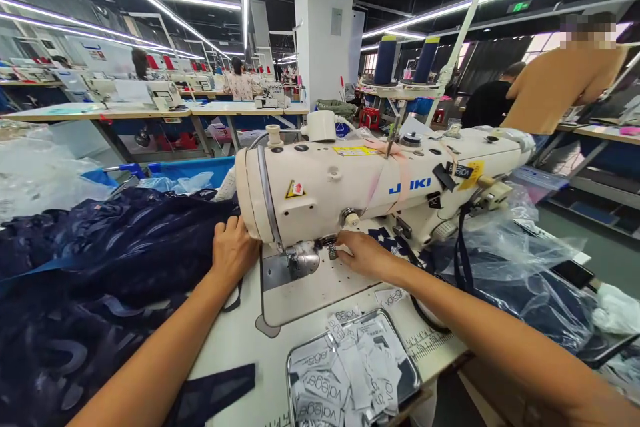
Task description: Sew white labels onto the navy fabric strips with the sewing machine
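A cream JUKI sewing machine (320,180) stands in front of me, with its needle area (290,257) above a metal plate. My left hand (234,250) is at the left end of the machine head, beside a heap of navy fabric (150,233). Its fingers are curled, and their tips are hidden. Under the machine arm, my right hand (363,253) has its fingers drawn together at a small coiled, spring-like part (330,247). Whatever lies between those fingers is hidden. Near me, a metal tray (415,383) holds many printed white labels (350,367).
Clear plastic bags (525,247) and dark cloth lie to the right. A navy strip (220,390) rests on the table's front left. Two navy thread cones (386,60) stand behind the machine. A person in a tan top (560,87) is at the back right.
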`<state>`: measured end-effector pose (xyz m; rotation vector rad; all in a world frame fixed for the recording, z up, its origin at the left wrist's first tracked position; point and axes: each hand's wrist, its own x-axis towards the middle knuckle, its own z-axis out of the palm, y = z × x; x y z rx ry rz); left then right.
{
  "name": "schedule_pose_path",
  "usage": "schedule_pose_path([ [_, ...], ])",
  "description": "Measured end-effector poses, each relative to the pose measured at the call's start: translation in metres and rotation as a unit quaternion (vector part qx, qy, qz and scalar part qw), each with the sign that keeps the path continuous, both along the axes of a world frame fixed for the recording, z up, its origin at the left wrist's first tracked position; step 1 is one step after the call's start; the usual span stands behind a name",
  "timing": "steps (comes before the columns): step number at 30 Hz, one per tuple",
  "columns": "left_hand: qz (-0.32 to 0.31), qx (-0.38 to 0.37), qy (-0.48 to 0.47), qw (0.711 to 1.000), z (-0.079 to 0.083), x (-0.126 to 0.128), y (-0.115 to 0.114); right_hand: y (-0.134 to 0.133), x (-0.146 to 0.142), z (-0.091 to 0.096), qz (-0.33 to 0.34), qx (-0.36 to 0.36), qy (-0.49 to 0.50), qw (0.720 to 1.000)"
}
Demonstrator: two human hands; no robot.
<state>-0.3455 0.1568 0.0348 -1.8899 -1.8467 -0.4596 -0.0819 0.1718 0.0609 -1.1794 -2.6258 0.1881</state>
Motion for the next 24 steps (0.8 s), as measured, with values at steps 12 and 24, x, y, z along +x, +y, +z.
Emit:
schedule_pose_path([
  [12,0.046,-0.150,-0.028,0.987,0.029,0.022,-0.062,-0.017,0.072,0.016,-0.088,0.038,0.021,0.995],
  [24,0.055,-0.177,-0.040,0.982,0.016,0.031,-0.096,-0.094,0.045,0.008,0.163,0.004,0.013,0.987],
])
